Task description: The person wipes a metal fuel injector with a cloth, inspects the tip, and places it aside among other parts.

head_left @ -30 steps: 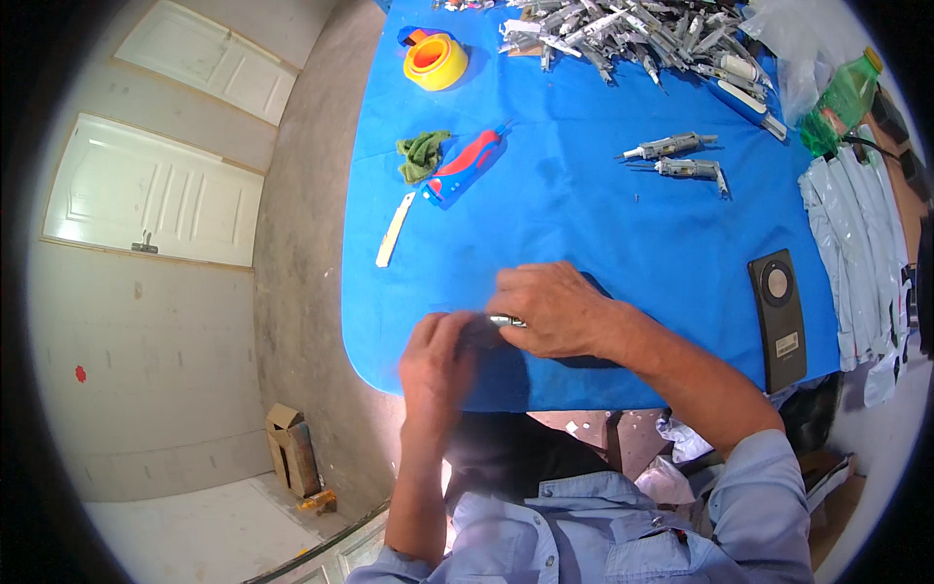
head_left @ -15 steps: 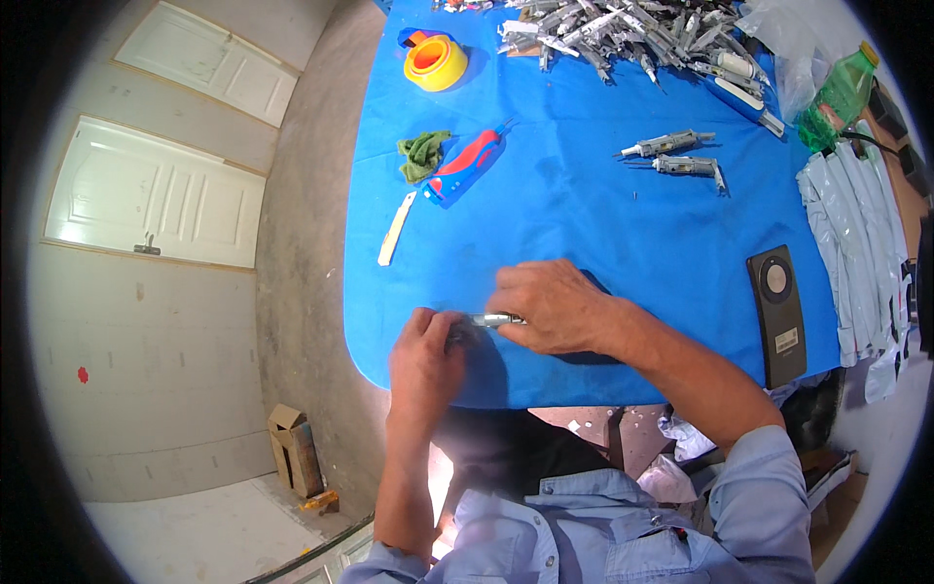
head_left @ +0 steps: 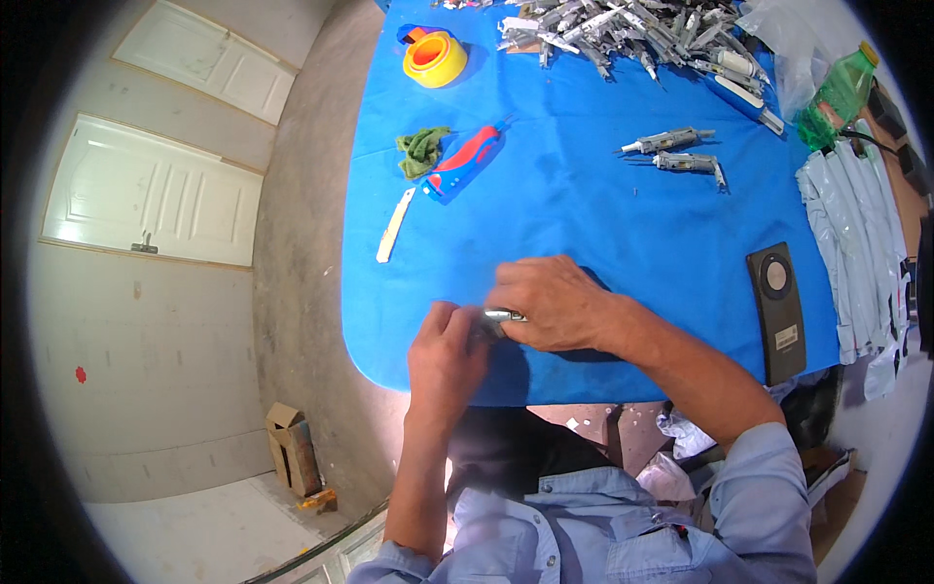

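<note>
Close to the near edge of the blue-covered table (head_left: 584,224), my hands meet around a slim grey mechanism (head_left: 501,315), mostly hidden by fingers. My right hand (head_left: 550,304) is closed on its right end, with a short silvery piece showing. Slightly blurred, my left hand (head_left: 446,355) closes round the other end. Beyond them lie two similar grey mechanisms (head_left: 671,141) with thin shafts. Left of these rest a red-and-blue electric screwdriver-like tool (head_left: 465,164), a crumpled green cloth (head_left: 422,152) and a pale flat cutter-shaped strip (head_left: 396,226).
A heap of grey mechanisms (head_left: 632,34) covers the far side, near a yellow tape roll (head_left: 434,59). At right are a dark phone-like slab (head_left: 776,313), grey-white plastic bags (head_left: 851,243) and a green bottle (head_left: 846,92). An open cardboard box (head_left: 293,450) stands on the floor.
My left hand has shifted right, closer to my right hand, so less of the held mechanism shows. My right hand stays nearly in place.
</note>
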Available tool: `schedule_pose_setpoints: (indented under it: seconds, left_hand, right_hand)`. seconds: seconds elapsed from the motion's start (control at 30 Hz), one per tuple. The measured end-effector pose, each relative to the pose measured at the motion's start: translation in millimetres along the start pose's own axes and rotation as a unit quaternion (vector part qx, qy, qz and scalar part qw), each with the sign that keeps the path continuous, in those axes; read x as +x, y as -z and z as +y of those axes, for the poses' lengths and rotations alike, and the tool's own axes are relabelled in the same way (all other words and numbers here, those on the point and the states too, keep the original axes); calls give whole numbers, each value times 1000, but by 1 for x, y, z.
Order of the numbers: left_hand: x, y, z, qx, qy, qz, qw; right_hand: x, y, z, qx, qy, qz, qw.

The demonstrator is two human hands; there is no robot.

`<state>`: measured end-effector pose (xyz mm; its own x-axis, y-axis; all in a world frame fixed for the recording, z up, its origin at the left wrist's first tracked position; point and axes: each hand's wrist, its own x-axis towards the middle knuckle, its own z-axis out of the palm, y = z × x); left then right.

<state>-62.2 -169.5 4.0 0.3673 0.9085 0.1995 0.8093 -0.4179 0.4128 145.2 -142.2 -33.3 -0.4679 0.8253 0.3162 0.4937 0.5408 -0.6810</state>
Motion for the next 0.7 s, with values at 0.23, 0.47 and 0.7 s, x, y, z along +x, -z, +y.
schedule_pose_setpoints:
  seconds: [0.23, 0.47, 0.7]
  left_hand:
    - [-4, 16, -18, 42, 1, -10, 999]
    - [-4, 13, -6, -58, 57, 29, 996]
    - [1, 2, 1, -5, 22, 10, 1000]
  right_hand:
    - [0, -1, -1, 7, -1, 0, 1000]
    - [0, 0, -2, 3, 1, -2, 1000]
    - [0, 1, -2, 13, -4, 4, 1000]
